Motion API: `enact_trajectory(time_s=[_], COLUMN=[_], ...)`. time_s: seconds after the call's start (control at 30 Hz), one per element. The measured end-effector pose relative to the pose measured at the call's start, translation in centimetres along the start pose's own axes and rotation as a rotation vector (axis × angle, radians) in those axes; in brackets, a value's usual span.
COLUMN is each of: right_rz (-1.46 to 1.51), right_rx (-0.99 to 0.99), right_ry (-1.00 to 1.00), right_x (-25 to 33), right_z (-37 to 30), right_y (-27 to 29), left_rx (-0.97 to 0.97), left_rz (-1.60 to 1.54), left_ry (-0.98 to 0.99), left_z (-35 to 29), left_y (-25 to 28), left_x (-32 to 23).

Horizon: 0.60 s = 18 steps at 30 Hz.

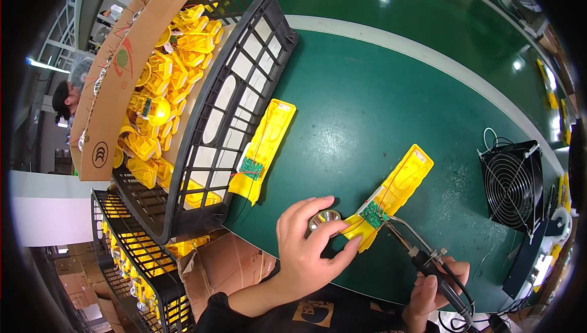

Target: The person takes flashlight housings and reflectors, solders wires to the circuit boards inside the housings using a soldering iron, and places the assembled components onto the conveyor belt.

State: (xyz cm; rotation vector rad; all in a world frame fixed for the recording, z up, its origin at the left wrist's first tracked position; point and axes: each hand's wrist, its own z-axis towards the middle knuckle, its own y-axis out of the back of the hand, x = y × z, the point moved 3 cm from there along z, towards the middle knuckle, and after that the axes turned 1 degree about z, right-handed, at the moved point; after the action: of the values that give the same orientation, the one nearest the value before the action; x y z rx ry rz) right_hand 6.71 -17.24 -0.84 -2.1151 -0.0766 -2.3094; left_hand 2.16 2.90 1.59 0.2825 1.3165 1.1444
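The yellow plastic housing point(396, 193) with a small green circuit board point(372, 214) is lying on the green work surface point(367, 107), between both hands. The left hand point(307, 248) is pinching its near end and covering a round metal part point(324, 218). The right hand point(435, 289) is clenching a soldering iron point(422, 255), its tip touching the board. Farther off, a second yellow housing point(264, 147) is leaning by a black plastic crate point(229, 104) holding yellow parts point(165, 82) and a cardboard sheet point(125, 67). A black fan point(512, 183) is standing at right.
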Motion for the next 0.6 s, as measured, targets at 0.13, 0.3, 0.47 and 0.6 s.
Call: enact_trajectory(time_s=[0.13,0.3,0.47,0.6], right_rz=[0.032,0.033,0.056,0.078], right_rx=[0.003,0.01,-0.003,-0.024], right_ry=[-0.004,-0.013,0.106,0.085], right_x=[0.1,0.1,-0.7,-0.4], right_z=[-0.1,-0.2,-0.4,-0.3], right_y=[0.1,0.5,0.9,0.8], left_rx=[0.036,0.191,0.28,0.353], left_rz=[0.008,0.01,0.059,0.134], left_ry=[-0.066,-0.117,-0.147,-0.205], left_z=[0.2,1.9,2.9,2.9], left_y=[0.9,0.9,1.0,0.4], left_x=[0.6,0.4,-0.5,-0.8])
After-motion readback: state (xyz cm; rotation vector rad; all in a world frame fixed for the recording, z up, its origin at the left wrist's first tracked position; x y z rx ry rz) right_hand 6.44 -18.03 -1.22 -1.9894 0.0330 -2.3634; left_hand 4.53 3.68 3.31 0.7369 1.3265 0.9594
